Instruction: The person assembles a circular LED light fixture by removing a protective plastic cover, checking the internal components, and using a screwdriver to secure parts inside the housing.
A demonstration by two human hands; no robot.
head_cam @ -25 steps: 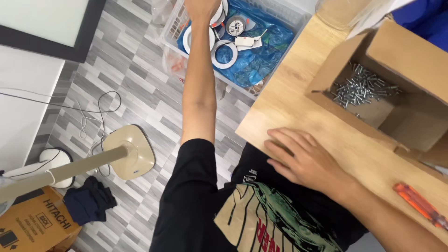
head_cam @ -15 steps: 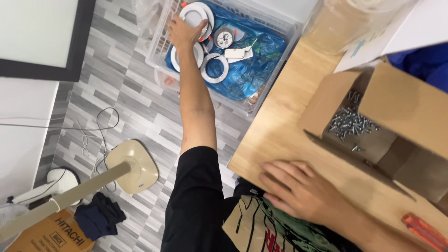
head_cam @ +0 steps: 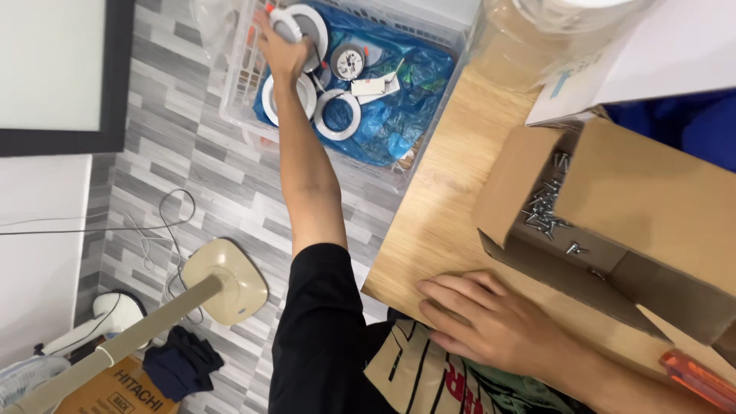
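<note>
My left hand [head_cam: 280, 46] reaches down into a clear plastic crate [head_cam: 230, 84] on the floor and grips a round white downlight fitting [head_cam: 305, 24]. More white ring fittings [head_cam: 337, 115] lie in the crate on a blue plastic bag [head_cam: 399, 115]. My right hand [head_cam: 491, 322] rests flat, fingers spread, on the wooden table [head_cam: 437, 207] near its front edge, holding nothing.
An open cardboard box [head_cam: 613, 222] of metal screws [head_cam: 544, 211] stands on the table to the right. An orange-handled tool [head_cam: 698, 379] lies at the lower right. A fan base [head_cam: 226, 280] and cables [head_cam: 153, 222] sit on the grey tiled floor.
My left hand has closed on a white fitting in the crate and the view has dropped, showing more of the crate. My right hand stays on the table.
</note>
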